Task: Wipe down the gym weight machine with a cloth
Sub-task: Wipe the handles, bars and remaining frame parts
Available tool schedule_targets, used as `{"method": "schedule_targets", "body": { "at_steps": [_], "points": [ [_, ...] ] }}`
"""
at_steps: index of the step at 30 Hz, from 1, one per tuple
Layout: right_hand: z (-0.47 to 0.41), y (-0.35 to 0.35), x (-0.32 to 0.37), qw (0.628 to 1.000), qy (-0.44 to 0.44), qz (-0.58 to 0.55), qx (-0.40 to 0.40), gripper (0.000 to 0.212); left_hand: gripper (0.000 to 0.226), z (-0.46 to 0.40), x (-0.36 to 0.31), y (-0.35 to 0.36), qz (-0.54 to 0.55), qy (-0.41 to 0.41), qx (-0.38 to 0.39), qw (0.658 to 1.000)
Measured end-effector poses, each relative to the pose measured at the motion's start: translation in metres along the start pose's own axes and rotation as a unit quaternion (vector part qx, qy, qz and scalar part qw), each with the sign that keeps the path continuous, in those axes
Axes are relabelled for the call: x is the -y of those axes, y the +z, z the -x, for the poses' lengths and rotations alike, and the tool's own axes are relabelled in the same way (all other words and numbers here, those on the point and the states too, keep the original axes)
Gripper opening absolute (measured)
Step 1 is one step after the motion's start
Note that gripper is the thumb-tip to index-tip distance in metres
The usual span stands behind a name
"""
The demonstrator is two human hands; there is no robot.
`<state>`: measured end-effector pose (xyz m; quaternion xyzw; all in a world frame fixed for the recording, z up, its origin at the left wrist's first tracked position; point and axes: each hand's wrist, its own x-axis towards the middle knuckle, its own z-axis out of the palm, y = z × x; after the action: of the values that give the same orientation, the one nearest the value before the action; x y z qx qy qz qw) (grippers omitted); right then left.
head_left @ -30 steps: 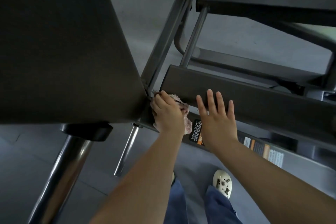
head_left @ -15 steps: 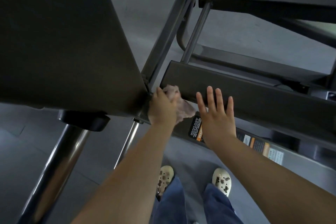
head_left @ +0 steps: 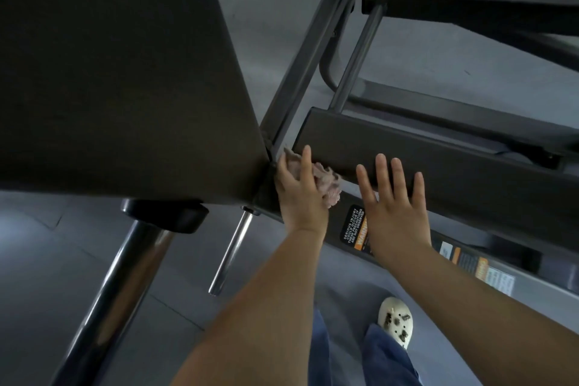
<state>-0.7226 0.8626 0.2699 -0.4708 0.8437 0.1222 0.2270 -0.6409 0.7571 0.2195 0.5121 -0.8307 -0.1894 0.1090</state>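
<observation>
The dark weight machine fills the view: a big black pad [head_left: 119, 72] at left, a slanted grey frame bar [head_left: 310, 59] in the middle, and a long black padded bar [head_left: 454, 160] running right. My left hand [head_left: 299, 191] presses a crumpled pinkish cloth [head_left: 326, 182] against the joint where the frame bar meets the padded bar's left end. Its fingers lie fairly straight over the cloth. My right hand [head_left: 394, 204] rests flat, fingers spread, on the front face of the padded bar.
A chrome post [head_left: 103, 301] under the big pad stands at lower left, with a thin chrome rod [head_left: 232, 251] beside it. Warning labels [head_left: 354, 226] sit on the lower frame rail. My jeans and a white clog [head_left: 396, 320] show on the grey floor below.
My left hand slid the cloth a little up along the joint and its fingers straightened over it. The right hand stayed flat on the padded bar. One foot stepped back out of sight.
</observation>
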Motion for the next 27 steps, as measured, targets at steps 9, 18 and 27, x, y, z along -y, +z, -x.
{"method": "schedule_targets", "body": {
  "at_steps": [9,18,27],
  "points": [
    [-0.002,0.004,-0.002,1.000,-0.008,0.004,0.003,0.100,0.088,-0.020,0.035,-0.039,0.057,-0.048,0.165,0.983],
    [-0.005,0.009,-0.002,1.000,-0.007,-0.005,-0.006,0.097,0.092,-0.005,-0.006,-0.012,0.111,-0.153,0.039,0.981],
    [0.002,0.010,-0.007,0.999,-0.019,-0.004,-0.026,0.092,0.100,0.014,-0.019,-0.018,-0.107,-0.055,0.103,0.987]
  ]
}}
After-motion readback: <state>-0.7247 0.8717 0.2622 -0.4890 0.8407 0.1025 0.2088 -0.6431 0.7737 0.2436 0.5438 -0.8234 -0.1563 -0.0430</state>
